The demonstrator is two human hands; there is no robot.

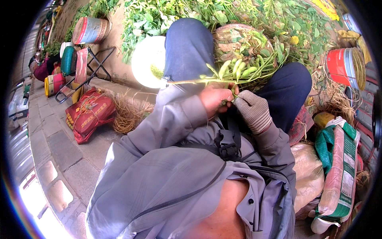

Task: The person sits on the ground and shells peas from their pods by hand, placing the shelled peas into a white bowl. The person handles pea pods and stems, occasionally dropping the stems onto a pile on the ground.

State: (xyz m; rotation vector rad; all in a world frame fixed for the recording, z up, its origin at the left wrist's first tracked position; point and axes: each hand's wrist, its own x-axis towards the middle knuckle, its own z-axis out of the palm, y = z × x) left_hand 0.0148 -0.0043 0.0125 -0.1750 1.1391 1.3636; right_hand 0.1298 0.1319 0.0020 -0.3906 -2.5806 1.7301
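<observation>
A leafless green soybean stalk (pixel 187 81) with a cluster of plump pods (pixel 238 69) lies across in front of my lap, between my knees. My bare left hand (pixel 217 98) is closed around it just below the pods. Beside it, almost touching, my right hand (pixel 252 110) wears a striped knit glove; its thumb and fingers are pinched together at a bit of green, probably a pod, mostly hidden by the fingers. A bright white bucket (pixel 145 63) stands by my left knee, with some green inside. Beyond the pods is a round brown container (pixel 227 34) with leaves in it.
Cut leafy plants (pixel 159 18) are heaped ahead. At left are a folding stool (pixel 97 67), a red bag (pixel 90 113), dry roots (pixel 127 115) and a paint bucket (pixel 91 30). A red bucket (pixel 340 65) and packed sacks (pixel 338 171) stand at right. Another person (pixel 41 71) sits far left.
</observation>
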